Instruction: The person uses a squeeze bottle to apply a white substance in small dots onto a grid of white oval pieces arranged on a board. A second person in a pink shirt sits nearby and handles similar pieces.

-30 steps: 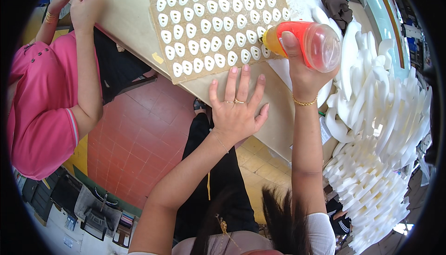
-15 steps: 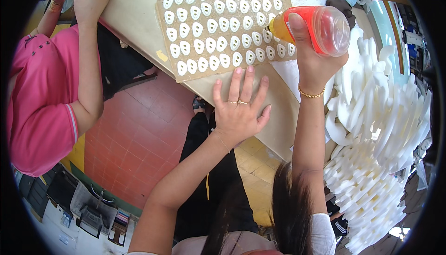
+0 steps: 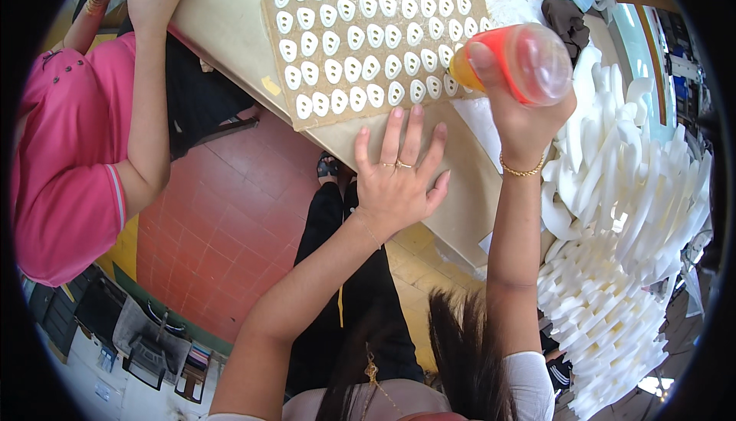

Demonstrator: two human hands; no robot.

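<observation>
On the table (image 3: 230,30): left hand (image 3: 399,179) spread flat below the cardboard sheet (image 3: 368,37) of white pieces; right hand (image 3: 521,110) clasped around an orange squeeze bottle (image 3: 514,60).

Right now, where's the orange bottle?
Head view, upper right: the orange bottle is tipped in the right hand, nozzle at the right edge of the cardboard sheet of white pieces, beside the white foam stack.

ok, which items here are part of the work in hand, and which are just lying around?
In use: bottle in right hand; cardboard sheet with white pieces; left hand flat on table.
Lying about: foam stack, dark cloth.
</observation>
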